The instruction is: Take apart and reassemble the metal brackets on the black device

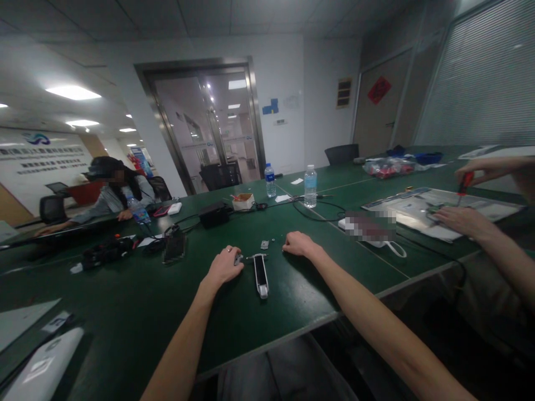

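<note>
A dark green surface (307, 292), crossed by thin seams, spreads through an office with a panelled ceiling and white walls. Near its front edge lies a slim white device with a black face (261, 273), its long side running away from the wearer. Just left of its far end, the grip of the left hand (224, 265) is narrow, closed around a small grey part (238, 259). The right hand (298, 244) rests on the surface to the device's right with fingers curled; whether its grip holds anything, I cannot tell. A small metal plate (264, 244) lies between the hands, beyond the device.

Farther back stand two water bottles (310, 188) and an open small box (243, 202). At right, another person's hand holds a red-handled screwdriver (466, 181); at left sits a person in a dark cap (106, 166). Behind are metal-framed glass doors (204, 120), a closed door with a red diamond (379, 90) and blinds (485, 83).
</note>
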Demonstrator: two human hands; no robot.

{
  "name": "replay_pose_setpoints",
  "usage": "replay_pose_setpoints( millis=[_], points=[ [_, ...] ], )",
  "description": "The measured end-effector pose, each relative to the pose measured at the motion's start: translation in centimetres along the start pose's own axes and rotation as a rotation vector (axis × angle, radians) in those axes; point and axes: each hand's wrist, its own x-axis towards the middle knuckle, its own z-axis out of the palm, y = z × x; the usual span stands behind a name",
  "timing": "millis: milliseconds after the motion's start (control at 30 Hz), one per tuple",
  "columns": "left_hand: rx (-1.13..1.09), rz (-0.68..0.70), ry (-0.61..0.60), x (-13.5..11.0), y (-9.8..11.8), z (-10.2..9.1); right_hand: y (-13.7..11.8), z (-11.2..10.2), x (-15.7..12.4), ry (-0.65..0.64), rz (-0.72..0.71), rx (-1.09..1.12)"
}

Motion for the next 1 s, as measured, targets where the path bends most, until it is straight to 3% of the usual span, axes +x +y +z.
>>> replay_pose_setpoints(
  millis=[333,667,1000],
  points=[
    [-0.030,0.028,0.061,-0.1,0.6,0.2,0.2,0.1,0.2,-0.019,0.052,0.071],
    [-0.089,0.113,0.055,0.2,0.8,0.8,0.1,0.7,0.6,-0.025,-0.084,0.109],
    [-0.113,0.117,0.066,0.2,1.0,1.1,-1.1,1.2,0.5,0.106,-0.251,0.103]
  ],
)
